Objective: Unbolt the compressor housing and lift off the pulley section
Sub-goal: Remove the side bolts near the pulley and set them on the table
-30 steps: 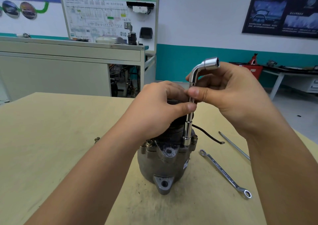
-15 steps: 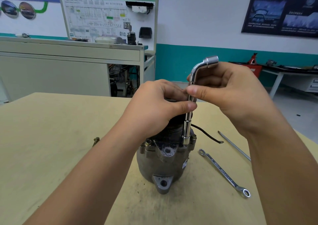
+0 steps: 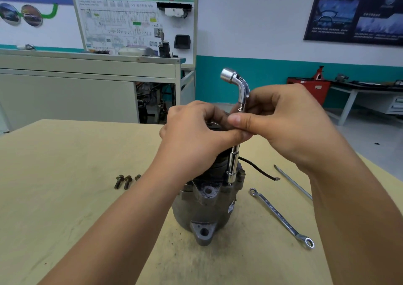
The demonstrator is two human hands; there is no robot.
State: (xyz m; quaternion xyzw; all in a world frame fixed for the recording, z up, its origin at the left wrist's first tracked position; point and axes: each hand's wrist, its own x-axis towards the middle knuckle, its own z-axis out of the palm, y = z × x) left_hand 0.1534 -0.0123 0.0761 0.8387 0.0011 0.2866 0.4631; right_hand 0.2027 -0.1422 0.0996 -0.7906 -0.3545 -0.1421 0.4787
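A grey metal compressor [image 3: 207, 206] stands upright on the wooden table [image 3: 65, 175], its black pulley section at the top mostly hidden behind my hands. A chrome L-shaped socket wrench [image 3: 234, 165] stands upright with its lower socket on a bolt at the housing's upper right rim. Both hands hold the wrench shaft: my left hand [image 3: 196, 138] grips it from the left with the thumb against it, and my right hand [image 3: 281, 123] pinches it just above. The wrench's bent upper socket points left.
Three removed bolts [image 3: 125, 181] lie on the table left of the compressor. A ring spanner [image 3: 281, 217] and a thin metal rod [image 3: 293, 182] lie to the right, with a black wire [image 3: 259, 171] trailing from the compressor. A training bench stands behind.
The wrench has turned on the bolt: its bent upper end pointed right before and now points left. My left arm shifted, uncovering the bolts on the table.
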